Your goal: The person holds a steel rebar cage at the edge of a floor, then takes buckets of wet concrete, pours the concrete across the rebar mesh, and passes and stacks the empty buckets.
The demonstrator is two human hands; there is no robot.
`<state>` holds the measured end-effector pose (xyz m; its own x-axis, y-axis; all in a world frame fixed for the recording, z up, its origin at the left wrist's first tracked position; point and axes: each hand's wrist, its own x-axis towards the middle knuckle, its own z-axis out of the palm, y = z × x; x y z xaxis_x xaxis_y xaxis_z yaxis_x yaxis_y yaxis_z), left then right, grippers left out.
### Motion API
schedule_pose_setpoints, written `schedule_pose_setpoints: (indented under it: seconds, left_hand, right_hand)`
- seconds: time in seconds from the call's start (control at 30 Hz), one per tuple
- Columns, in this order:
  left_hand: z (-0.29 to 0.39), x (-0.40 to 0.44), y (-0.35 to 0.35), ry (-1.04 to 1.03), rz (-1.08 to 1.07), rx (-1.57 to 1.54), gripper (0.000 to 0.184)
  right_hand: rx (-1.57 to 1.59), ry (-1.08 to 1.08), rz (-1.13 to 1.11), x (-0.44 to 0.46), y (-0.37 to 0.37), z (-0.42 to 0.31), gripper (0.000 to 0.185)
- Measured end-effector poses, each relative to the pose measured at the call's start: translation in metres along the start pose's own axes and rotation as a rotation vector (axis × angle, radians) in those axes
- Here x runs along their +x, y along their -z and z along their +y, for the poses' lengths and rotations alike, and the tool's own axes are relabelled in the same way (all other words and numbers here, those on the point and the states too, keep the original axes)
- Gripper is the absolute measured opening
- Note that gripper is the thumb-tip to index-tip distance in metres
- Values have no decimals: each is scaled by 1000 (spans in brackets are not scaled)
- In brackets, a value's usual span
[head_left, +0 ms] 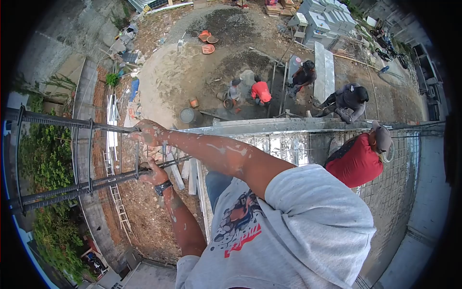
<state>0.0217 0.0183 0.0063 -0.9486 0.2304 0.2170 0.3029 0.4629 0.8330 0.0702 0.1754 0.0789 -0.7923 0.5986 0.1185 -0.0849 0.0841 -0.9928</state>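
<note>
Sandy yard (166, 79), grey tub (186, 115), orange bucket (194, 103), contents unclear, both hands (148, 133) curled around rebar cage (72, 122)

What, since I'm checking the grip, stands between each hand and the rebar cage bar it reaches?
Nothing visible does. The right hand is directly at the end of the upper bar, and the left hand is on the lower bars.

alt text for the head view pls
The person's right hand and left hand hold a steel rebar cage high above a building site. Several people are below, near a sand pile; a person in a red shirt and cap is closer, at right.
</note>
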Motion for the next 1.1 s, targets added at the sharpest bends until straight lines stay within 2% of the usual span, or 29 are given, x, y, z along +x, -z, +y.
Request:
schedule_pose_setpoints:
  seconds: [0.03,0.13,0.23,0.33,0.43,0.5,0.57,0.63,0.7,0.8,0.87,0.93,1.03,1.1]
  left_hand:
    - [0,0,0,37,7,66,82]
    - [22,-7,8,-42,-66,-80,77]
    - [7,-2,-2,119,56,191,69]
    - [26,-7,10,-22,-85,-65,71]
    - [10,1,8,-38,-130,-146,80]
    - [7,-1,4,-102,-46,-117,73]
    - [2,0,1,-126,-3,-125,68]
    - [1,0,0,-118,15,-82,67]
    - [-6,2,-2,-110,34,-61,67]
    - [-23,7,-7,-90,41,-110,68]
    - [-23,8,-7,-69,6,-193,71]
    - [-24,10,-6,-101,-6,-165,74]
    - [-27,10,-5,-99,37,-87,77]
    - [-19,4,-5,-74,67,-43,77]
  right_hand:
    - [-40,-36,-15,-3,3,-7,45]
    - [-142,-62,-52,-3,5,-9,44]
    - [-174,-74,-88,3,3,-2,44]
    - [-282,-59,-96,5,5,-2,44]
    - [-268,-39,-97,6,4,2,44]
    - [-232,-8,-92,12,-2,19,44]
    - [168,126,7,20,-15,45,42]
    - [188,124,17,19,-12,38,42]
    - [-170,-14,-68,17,-6,28,43]
    - [-149,44,34,16,-11,34,42]
    - [76,55,-77,14,-6,33,45]
    - [111,19,-135,13,-3,26,48]
    - [-52,-21,-90,15,-5,27,44]
    - [-61,69,9,22,-15,52,39]
